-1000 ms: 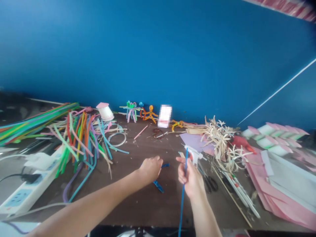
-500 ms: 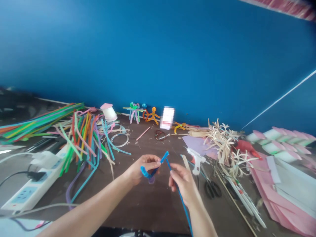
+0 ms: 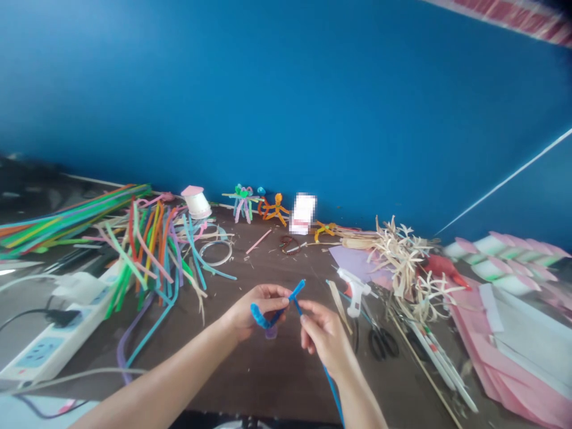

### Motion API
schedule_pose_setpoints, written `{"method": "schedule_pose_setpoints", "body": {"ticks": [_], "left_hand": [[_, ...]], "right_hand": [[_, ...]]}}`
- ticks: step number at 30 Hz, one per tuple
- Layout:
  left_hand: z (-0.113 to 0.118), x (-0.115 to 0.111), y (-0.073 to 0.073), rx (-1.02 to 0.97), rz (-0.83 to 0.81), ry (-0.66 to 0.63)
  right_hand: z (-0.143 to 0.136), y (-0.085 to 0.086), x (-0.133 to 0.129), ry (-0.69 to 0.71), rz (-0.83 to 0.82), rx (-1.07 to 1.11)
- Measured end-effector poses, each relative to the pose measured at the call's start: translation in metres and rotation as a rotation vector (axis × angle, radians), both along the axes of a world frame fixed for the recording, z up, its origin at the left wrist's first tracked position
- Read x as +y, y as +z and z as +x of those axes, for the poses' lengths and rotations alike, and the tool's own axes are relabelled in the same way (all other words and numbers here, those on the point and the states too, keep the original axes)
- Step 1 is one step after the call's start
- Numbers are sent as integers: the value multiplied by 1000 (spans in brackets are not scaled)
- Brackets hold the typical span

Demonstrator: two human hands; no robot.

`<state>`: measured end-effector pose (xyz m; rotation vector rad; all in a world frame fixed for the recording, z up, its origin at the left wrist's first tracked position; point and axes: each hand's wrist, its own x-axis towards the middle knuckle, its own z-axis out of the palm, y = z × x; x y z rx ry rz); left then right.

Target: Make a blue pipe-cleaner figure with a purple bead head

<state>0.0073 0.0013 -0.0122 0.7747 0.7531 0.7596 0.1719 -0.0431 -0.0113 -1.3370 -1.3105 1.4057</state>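
Note:
Between thumb and fingers, my left hand (image 3: 261, 307) pinches a curled blue pipe cleaner (image 3: 260, 317), whose short end sticks up past the fingertips. A small purple piece (image 3: 270, 332) shows just under it, partly hidden. My right hand (image 3: 322, 333) is closed on a long straight blue pipe cleaner (image 3: 331, 390). That strand meets the left-hand piece near its upper end and trails down past my right wrist toward the table's front edge. Both hands are close together over the middle of the dark table (image 3: 268, 381).
Bundles of coloured pipe cleaners (image 3: 147, 250) and a power strip (image 3: 44, 351) lie left. Small pipe-cleaner figures (image 3: 277, 208) stand at the back. A white glue gun (image 3: 355, 292), black-handled scissors (image 3: 383, 342), raffia-like strips (image 3: 397, 250) and pink paper (image 3: 500, 363) are on the right.
My right hand has moved slightly left and closer to my left hand. The long strand now touches the curled piece lower down, below its raised tip.

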Motion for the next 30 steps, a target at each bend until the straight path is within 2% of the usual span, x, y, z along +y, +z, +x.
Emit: {"method": "schedule_pose_setpoints", "body": {"ticks": [15, 22, 30], "left_hand": [[1, -2, 2, 89, -5, 18], [3, -6, 9, 219, 99, 86], [9, -12, 7, 444, 345, 186]], "right_hand": [[1, 1, -3, 34, -13, -53], [-1, 6, -6, 70, 14, -137], [-5, 8, -12, 65, 41, -169]]}}
